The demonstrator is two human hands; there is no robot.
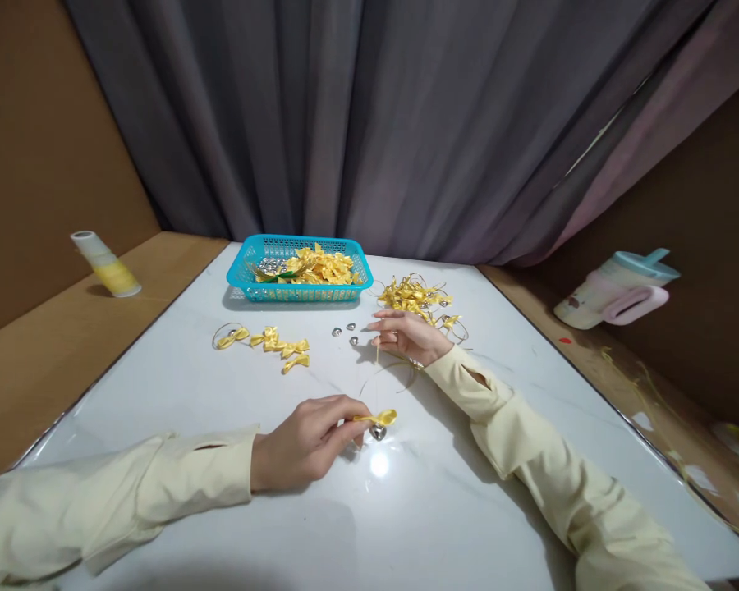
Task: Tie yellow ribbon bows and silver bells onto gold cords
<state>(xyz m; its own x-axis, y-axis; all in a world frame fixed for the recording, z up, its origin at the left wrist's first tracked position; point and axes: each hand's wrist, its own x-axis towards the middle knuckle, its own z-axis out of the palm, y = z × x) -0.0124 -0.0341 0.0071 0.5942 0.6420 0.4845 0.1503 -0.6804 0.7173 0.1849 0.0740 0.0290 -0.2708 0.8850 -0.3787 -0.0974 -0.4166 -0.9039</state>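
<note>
My left hand [320, 435] pinches a yellow ribbon bow [385, 417] at one side, low over the near middle of the table. A silver heart-shaped charm [378, 432] hangs at the bow's centre. Farther back, my right hand [410, 335] holds a thin gold cord [378, 369] between thumb and fingers, its other fingers stretched out. The cord runs taut down to the bow. Three loose silver hearts [353, 340] lie just left of my right hand. Several yellow bows [277, 341] lie farther left, one with a loop of cord.
At the back, a blue basket [237, 289] holds yellow bows and silver pieces. A pile of corded yellow bows [414, 294] lies right of it. A spool of yellow thread [114, 271] stands on the left ledge, a lidded cup [597, 291] on the right. Grey curtain [320, 123] hangs behind.
</note>
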